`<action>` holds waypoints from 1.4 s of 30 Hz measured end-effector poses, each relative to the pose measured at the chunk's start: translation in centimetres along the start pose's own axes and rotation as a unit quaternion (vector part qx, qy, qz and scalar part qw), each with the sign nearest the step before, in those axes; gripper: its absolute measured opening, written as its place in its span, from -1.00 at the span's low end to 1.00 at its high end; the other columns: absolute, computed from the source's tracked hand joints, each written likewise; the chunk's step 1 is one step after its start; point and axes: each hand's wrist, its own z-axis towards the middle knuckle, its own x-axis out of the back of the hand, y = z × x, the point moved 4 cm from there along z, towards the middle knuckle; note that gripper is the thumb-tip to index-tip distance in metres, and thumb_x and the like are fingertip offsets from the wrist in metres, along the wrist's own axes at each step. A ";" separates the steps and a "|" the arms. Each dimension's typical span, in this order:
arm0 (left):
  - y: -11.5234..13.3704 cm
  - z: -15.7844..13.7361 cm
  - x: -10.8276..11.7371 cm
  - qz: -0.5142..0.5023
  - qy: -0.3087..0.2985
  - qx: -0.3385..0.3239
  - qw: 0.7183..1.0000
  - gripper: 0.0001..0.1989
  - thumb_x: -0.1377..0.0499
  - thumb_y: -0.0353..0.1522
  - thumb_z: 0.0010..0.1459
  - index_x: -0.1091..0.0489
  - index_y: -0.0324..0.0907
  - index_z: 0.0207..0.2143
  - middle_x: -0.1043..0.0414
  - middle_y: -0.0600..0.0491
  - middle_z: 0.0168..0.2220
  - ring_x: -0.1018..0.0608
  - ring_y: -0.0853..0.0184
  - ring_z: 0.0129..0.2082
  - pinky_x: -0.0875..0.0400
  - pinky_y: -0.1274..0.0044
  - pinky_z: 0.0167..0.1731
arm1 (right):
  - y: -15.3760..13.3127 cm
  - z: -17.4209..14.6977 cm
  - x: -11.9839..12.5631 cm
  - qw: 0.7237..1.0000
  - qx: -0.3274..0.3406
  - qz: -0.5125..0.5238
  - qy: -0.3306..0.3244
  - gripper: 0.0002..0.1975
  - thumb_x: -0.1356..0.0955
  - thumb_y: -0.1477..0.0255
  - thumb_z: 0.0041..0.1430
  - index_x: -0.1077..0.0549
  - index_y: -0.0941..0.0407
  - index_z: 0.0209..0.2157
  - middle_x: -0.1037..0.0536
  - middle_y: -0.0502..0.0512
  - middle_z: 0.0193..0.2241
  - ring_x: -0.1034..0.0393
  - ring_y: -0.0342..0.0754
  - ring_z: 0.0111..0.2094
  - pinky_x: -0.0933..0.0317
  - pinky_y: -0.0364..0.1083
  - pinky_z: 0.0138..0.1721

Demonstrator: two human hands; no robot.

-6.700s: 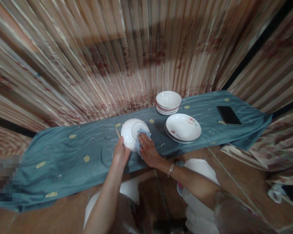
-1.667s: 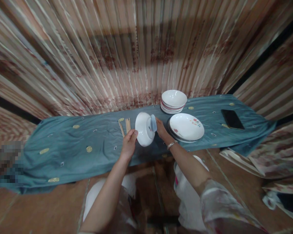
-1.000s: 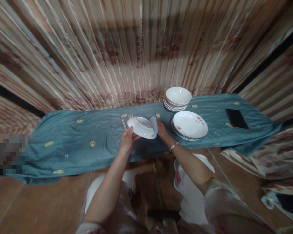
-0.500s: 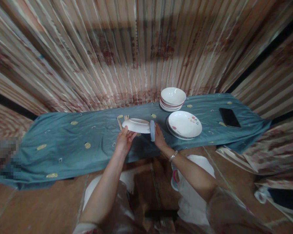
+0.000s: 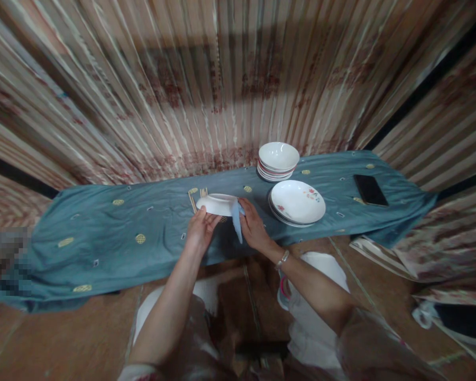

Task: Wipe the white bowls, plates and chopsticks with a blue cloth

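A white plate (image 5: 216, 205) is held tilted above the table, its underside partly turned toward me. My left hand (image 5: 200, 230) grips its left edge, thumb on the near side. My right hand (image 5: 254, 223) is closed on a light blue cloth (image 5: 237, 221) pressed against the plate's right edge; part of the cloth hangs down. Behind the plate lie several chopsticks (image 5: 192, 201), partly hidden by it. Right of my right hand stands a stack of white plates (image 5: 297, 202), the top one with red flowers. A stack of white bowls (image 5: 278, 157) is behind it.
A blue-green cloth with yellow patterns covers the long table (image 5: 103, 227). On its right part lies a black phone or tablet (image 5: 371, 190). A striped curtain (image 5: 230, 79) hangs along the far side. My legs are under the near edge.
My right hand has shifted slightly left along the plate's edge, and the cloth now hangs lower and folds over the rim. My left hand keeps its hold on the plate.
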 end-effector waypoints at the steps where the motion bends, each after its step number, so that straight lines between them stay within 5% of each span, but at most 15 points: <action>1: 0.1 0.0 0.0 -0.001 0.005 0.002 1.000 -0.86 -0.08 -0.46 0.25 -0.44 -0.27 -0.32 -0.56 0.02 -0.47 -0.59 0.44 -0.48 -0.51 0.57 -0.25 | 0.7 0.1 0.0 1.000 -0.014 0.010 0.005 -0.49 -0.07 0.25 0.35 -0.21 0.19 0.21 -0.29 0.31 0.19 -0.13 0.04 0.25 0.02 0.12 0.28; 8: 0.4 0.0 0.2 -0.005 0.028 0.011 1.000 -0.81 -0.03 -0.47 0.29 -0.44 -0.30 -0.19 -0.55 0.03 -0.49 -0.58 0.44 -0.49 -0.52 0.59 -0.28 | 7.1 1.6 -0.8 0.980 -0.169 0.102 0.009 -0.46 -0.10 0.12 0.32 -0.38 0.18 0.07 -0.49 0.26 0.03 -0.36 0.09 0.08 -0.16 0.09 0.16; 17: 0.1 0.0 1.0 0.022 0.021 0.001 1.000 -0.89 -0.13 -0.45 0.23 -0.45 -0.28 -0.29 -0.57 0.02 -0.45 -0.60 0.43 -0.44 -0.52 0.53 -0.18 | 9.2 4.7 -1.8 0.972 -0.154 0.165 -0.067 -0.60 -0.19 0.20 0.29 -0.52 0.13 -0.12 -0.61 0.11 -0.21 -0.48 0.01 -0.16 -0.29 0.01 0.00; 31: 0.4 -0.4 0.6 0.069 0.034 -0.010 0.997 -0.86 -0.07 -0.49 0.24 -0.42 -0.28 -0.33 -0.57 0.03 -0.46 -0.61 0.43 -0.46 -0.53 0.63 -0.38 | 4.5 1.0 -0.2 0.996 -0.075 0.033 -0.017 -0.57 -0.11 0.34 0.32 -0.34 0.18 0.11 -0.46 0.28 0.07 -0.35 0.06 0.09 -0.18 0.09 0.16; 42: -0.2 -1.3 0.0 0.088 0.013 -0.031 0.996 -0.90 -0.24 -0.38 0.12 -0.39 -0.25 -0.35 -0.51 0.09 -0.48 -0.56 0.46 -0.50 -0.50 0.62 -0.37 | -0.8 -1.7 -0.1 0.994 0.093 -0.036 -0.054 -0.48 -0.08 0.41 0.35 -0.06 0.23 0.30 -0.11 0.35 0.29 0.08 0.05 0.34 0.04 0.17 0.30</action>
